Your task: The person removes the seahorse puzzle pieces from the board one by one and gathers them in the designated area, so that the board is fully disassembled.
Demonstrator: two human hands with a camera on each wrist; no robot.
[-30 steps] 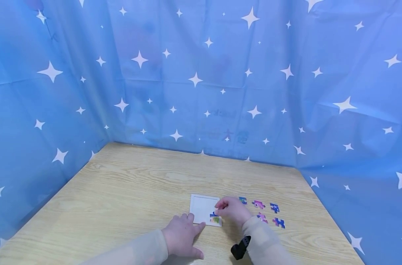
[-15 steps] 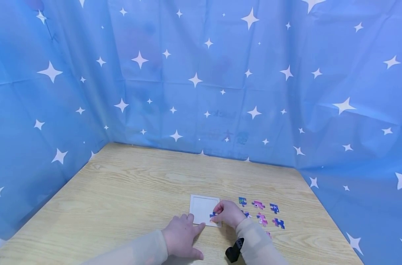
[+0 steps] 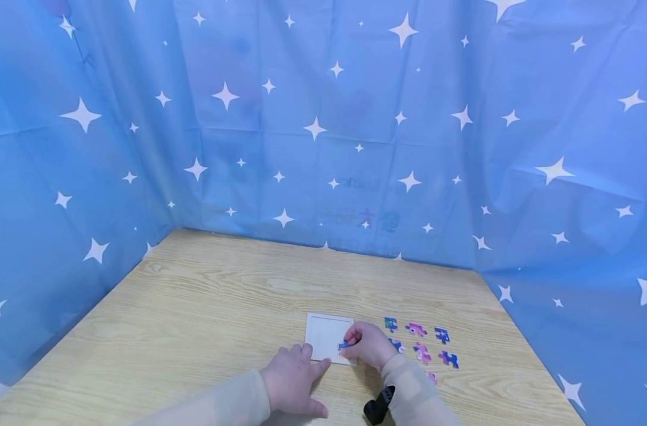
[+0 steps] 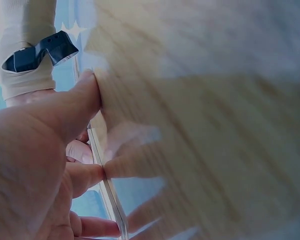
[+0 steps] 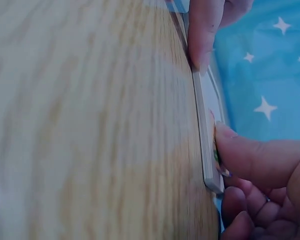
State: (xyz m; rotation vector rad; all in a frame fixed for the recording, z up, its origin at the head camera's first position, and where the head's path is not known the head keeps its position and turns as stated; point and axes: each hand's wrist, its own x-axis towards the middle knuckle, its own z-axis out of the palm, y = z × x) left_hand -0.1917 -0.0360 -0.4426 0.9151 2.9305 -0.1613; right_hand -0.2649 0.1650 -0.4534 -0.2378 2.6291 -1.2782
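Note:
A shallow white puzzle frame (image 3: 323, 334) lies flat on the table. My left hand (image 3: 295, 378) steadies its near edge; in the left wrist view, fingertips (image 4: 92, 172) of fairly straight fingers touch the frame's side. Over the frame's near right corner, my right hand (image 3: 373, 346) pinches a small blue-topped jigsaw piece (image 3: 342, 345), most of it covered by thumb and fingers. The right wrist view shows the right thumb (image 5: 240, 152) against the jigsaw piece (image 5: 215, 145), low inside the frame's rim. How fully the piece is seated I cannot tell.
Right of the frame several loose jigsaw pieces lie spread out, among them a pink one with an eye (image 3: 415, 329) and a blue one (image 3: 448, 359). One pink piece (image 3: 433, 377) is partly hidden by the right sleeve. A blue starry curtain (image 3: 323, 118) borders the wooden table (image 3: 222, 284).
My right hand has shifted slightly left and down, its thumb now covering the lower part of the piece in the corner. More loose pieces show beside the right wrist. The left hand stays put.

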